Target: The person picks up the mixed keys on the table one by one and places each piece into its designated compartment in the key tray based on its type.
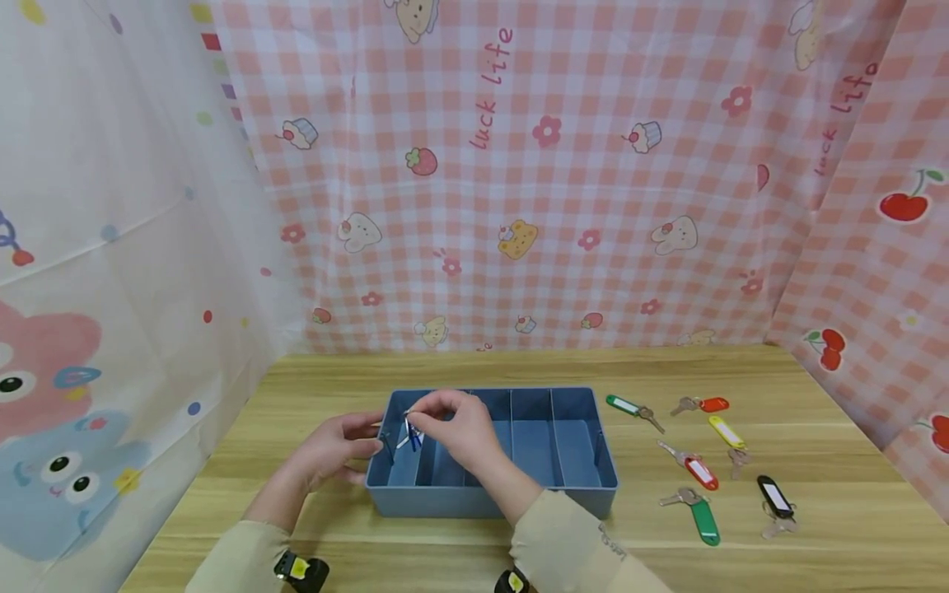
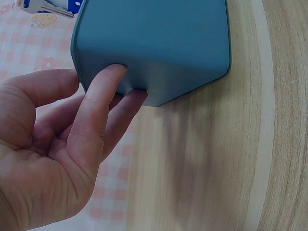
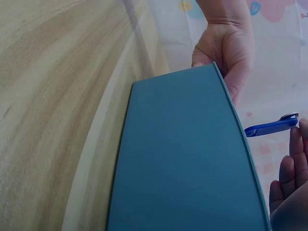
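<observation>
My right hand (image 1: 461,427) pinches the ring of a blue key tag (image 3: 270,128) at its fingertips. The tag and its key (image 2: 50,7) hang over the leftmost compartment of a blue-grey divided box (image 1: 493,503). At the box's left end, my left hand (image 1: 335,449) rests its fingertips on the outer wall, with fingers extended and one digit at the rim. Thin dividers split the box into several narrow compartments, and my right hand and forearm hide part of the middle ones.
Right of the box lie several tagged keys: a green tag (image 1: 624,404), a red-orange tag (image 1: 715,404), a yellow tag (image 1: 726,432), a red tag (image 1: 700,473), a larger green tag (image 1: 705,522) and a black tag (image 1: 774,497). Printed curtains (image 1: 549,189) surround the wooden table (image 1: 334,535).
</observation>
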Demonstrator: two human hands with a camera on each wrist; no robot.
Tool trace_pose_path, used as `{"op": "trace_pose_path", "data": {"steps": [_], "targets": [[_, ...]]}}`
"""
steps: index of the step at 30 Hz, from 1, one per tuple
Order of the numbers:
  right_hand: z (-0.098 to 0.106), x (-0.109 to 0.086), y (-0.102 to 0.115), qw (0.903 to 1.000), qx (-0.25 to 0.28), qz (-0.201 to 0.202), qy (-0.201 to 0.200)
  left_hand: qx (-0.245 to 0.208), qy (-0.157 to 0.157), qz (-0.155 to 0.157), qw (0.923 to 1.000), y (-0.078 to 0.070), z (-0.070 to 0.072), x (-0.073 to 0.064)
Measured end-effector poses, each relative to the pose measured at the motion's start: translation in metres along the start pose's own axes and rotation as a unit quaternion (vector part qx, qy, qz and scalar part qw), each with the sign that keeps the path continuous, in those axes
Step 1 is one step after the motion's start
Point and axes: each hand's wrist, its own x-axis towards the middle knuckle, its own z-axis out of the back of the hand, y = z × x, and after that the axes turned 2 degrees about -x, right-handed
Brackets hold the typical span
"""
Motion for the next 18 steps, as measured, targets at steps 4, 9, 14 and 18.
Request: {"op": "trace_pose_path", "data": {"steps": [4, 9, 14, 18], "targets": [[-0.0039, 0.0008, -0.0008, 0.9999, -0.013, -0.009, -0.001, -0.002, 0.001, -0.001, 1.0, 0.0005, 0.0002, 0.0004], [-0.0088, 0.003, -0.0049, 0.9996, -0.026, -0.013, -0.002, -0.007, 0.003, -0.004, 1.0, 0.0, 0.0001, 0.0006], [-0.0092, 0.0028, -0.0061, 0.9996, -0.028, -0.001, 0.008, -0.011, 0.011, -0.013, 0.9998, 0.001, -0.0001, 0.0008], [-0.0067, 0.0014, -0.0054, 0.9995, -0.014, 0.015, 0.024, -0.015, 0.019, -0.021, 0.9995, 0.0017, 0.0001, 0.0006]]}}
